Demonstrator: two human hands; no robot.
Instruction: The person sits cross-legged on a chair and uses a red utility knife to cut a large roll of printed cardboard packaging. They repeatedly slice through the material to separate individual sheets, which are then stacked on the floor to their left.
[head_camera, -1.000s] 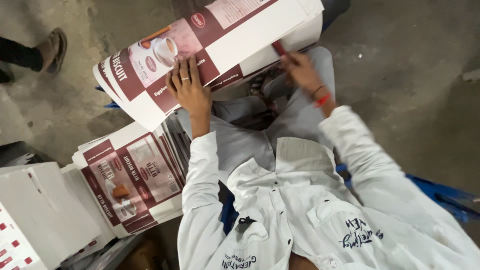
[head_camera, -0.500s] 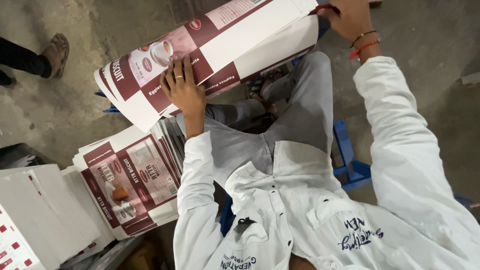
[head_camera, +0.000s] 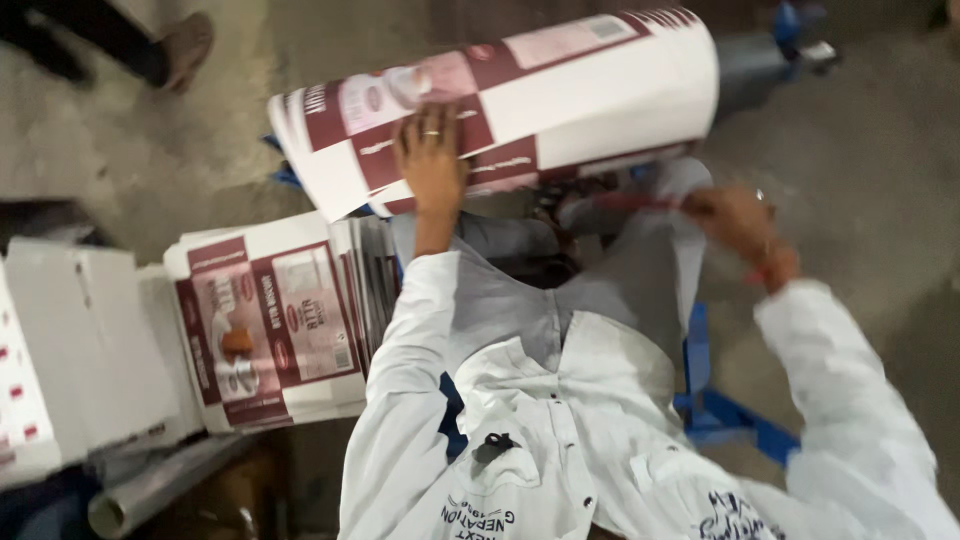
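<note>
- The left hand (head_camera: 432, 160) lies flat, fingers spread, on a large printed carton blank (head_camera: 500, 100), white with maroon panels, which curves across the person's lap and knees; the palm presses on it and nothing is pinched in the fingers.
- A ring shows on one finger of that hand.
- The carton's far right end bulges into a rounded fold, and its upper edge is cut off by the top of the view.
- The right hand (head_camera: 740, 220) is out to the right, below the carton's right end, and motion-blurred. A thin reddish strip (head_camera: 630, 202) runs from it towards the carton; the fingers seem closed on it, but the blur leaves me unable to tell how firmly, or what the strip is.
- A red band sits at that wrist.
- A stack of flat printed cartons (head_camera: 270, 320) lies on the floor to the person's left, just beside the left sleeve.
- Further left are plain white flat boxes (head_camera: 90, 340), partly cut off by the frame edge.
- A blue stool frame (head_camera: 720, 410) shows under the person, mostly hidden by the white coat.
- Another person's foot (head_camera: 185, 45) shows at the top left, well apart.
</note>
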